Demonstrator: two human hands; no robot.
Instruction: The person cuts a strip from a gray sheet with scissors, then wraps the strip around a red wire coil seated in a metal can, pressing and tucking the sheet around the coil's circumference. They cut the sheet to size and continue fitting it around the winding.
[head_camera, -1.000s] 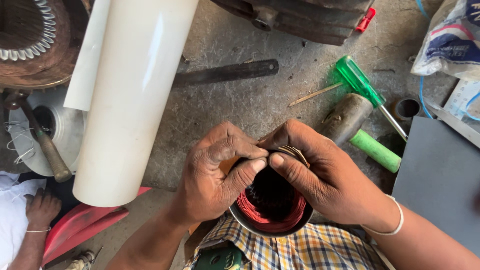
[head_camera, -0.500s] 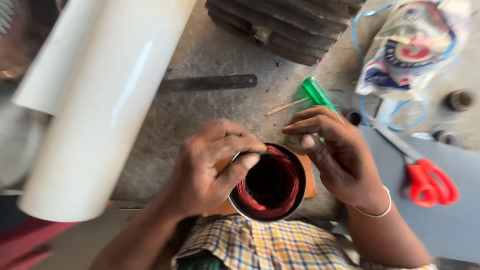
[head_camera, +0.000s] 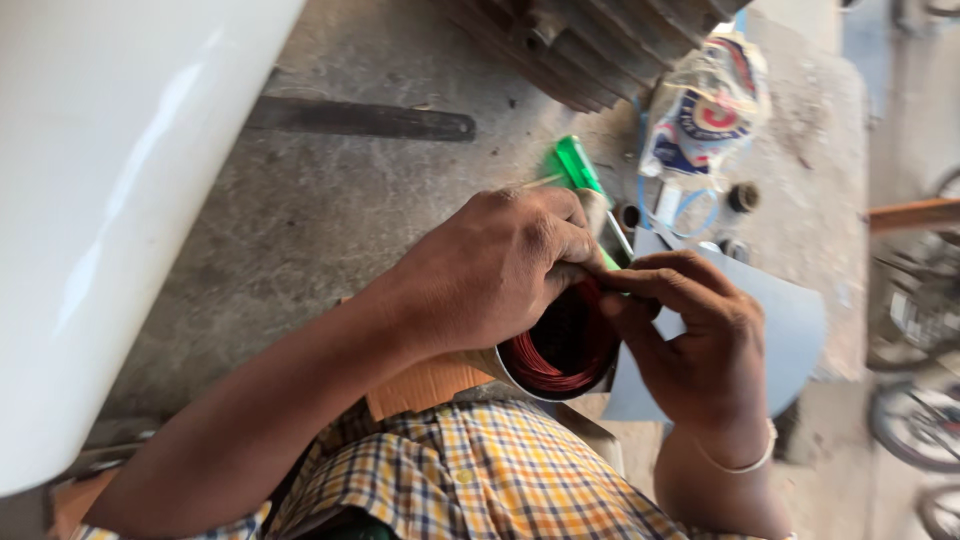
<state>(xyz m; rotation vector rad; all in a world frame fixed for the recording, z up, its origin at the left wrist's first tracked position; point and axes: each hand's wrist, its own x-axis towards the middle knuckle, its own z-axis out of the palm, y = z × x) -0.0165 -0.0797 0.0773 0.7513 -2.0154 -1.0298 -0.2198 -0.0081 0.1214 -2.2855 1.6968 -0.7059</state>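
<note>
Crumpled white-blue-red plastic bag on floor, upper right.

1. A repair workshop is shown, with work done low on a stained concrete floor.
2. A finned motor housing is seen at the floor's far edge.
3. A green-handled screwdriver, a dark metal bar and a copper-wound stator are seen nearby.
</note>
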